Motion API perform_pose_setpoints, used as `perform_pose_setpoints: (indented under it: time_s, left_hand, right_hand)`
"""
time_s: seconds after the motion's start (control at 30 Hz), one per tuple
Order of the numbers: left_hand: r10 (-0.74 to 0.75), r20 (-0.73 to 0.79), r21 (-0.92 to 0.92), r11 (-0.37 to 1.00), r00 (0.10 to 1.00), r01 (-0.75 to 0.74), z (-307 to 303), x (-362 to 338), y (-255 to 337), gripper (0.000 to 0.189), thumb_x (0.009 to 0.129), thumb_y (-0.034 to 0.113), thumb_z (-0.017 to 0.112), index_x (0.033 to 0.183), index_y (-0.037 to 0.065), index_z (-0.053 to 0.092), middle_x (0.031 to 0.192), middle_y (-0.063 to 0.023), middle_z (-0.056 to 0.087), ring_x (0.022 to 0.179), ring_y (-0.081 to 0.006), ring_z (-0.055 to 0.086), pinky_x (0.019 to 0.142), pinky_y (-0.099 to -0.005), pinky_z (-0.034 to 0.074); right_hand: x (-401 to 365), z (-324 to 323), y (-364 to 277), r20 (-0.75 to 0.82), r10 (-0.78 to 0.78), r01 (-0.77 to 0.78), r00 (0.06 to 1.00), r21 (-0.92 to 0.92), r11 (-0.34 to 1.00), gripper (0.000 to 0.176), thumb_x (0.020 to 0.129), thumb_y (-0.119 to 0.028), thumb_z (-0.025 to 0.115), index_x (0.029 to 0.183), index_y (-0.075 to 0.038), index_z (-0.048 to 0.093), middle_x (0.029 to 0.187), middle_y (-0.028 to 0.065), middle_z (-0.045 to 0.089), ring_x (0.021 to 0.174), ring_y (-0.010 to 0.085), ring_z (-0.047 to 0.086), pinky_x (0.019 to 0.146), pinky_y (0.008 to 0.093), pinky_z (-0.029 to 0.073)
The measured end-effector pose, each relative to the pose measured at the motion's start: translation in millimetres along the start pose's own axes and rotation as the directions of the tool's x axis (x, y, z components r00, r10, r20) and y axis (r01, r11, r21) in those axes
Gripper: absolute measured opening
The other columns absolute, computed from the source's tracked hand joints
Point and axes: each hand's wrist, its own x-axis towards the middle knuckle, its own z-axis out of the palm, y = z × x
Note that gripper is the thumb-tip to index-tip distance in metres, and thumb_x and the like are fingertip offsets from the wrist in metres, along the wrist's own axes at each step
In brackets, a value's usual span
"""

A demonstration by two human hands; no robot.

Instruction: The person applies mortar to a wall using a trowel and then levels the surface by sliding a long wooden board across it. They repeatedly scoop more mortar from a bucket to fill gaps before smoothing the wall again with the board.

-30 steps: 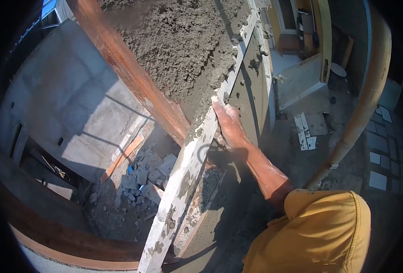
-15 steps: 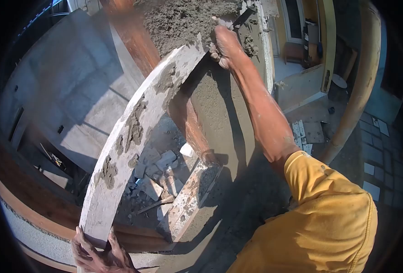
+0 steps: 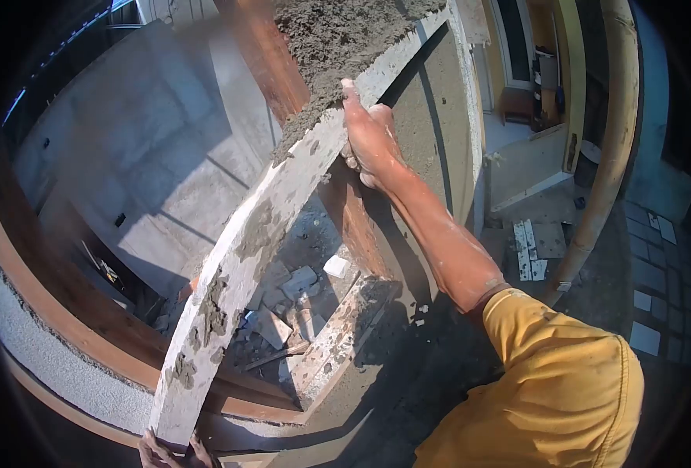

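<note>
A long, pale straightedge board [image 3: 271, 226], smeared with patches of wet mortar, runs diagonally from the bottom left to the upper right. My right hand [image 3: 370, 136] is clasped around its upper part, thumb on top. At the lower end, my left hand [image 3: 172, 454] grips the board from both edges, partly cut off by the frame. Rough wet mortar [image 3: 337, 39] lies along the board's upper edge, touching it near my right hand.
Behind the board stand a reddish wooden post [image 3: 263, 58] and a broken-tile rubble heap [image 3: 287, 296]. A smooth plastered wall [image 3: 423, 117] lies beyond my right hand. On the right rises a bamboo pole [image 3: 611, 148]; loose white tiles [image 3: 529, 249] lie on the ground.
The board has shifted, with more of its upper end showing beyond my right hand. My right hand appears slightly lower and further left; my left hand is lower in view.
</note>
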Motion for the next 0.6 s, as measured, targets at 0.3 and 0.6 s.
perform_pose_setpoints:
  time_s: [0.3,0.6]
  left_hand:
    - [-0.160,0.062,-0.162,0.972,0.985,0.168,-3,143,7,0.075,0.083,0.035,0.090,0.152,0.019,0.065,0.141,-0.0118,0.067,0.130,-0.0347,0.061,0.111,-0.0513,0.043]
    - [-0.025,0.008,-0.100,0.995,1.000,0.026,-8,-44,-72,0.076,0.095,0.061,0.075,0.146,0.005,0.067,0.136,-0.0222,0.066,0.123,-0.0426,0.062,0.100,-0.0553,0.050]
  right_hand:
    - [76,5,-73,-0.016,-0.042,0.044,0.999,0.243,0.969,0.028,0.095,-0.027,0.053,0.080,-0.004,0.056,0.066,0.0069,0.056,0.046,0.0140,0.049,0.037,0.0344,0.033]
    - [-51,36,25,-0.064,-0.145,0.149,0.987,0.053,0.987,0.046,0.096,-0.026,0.067,0.075,0.015,0.061,0.063,0.0177,0.060,0.063,0.0176,0.053,0.056,0.0459,0.044]
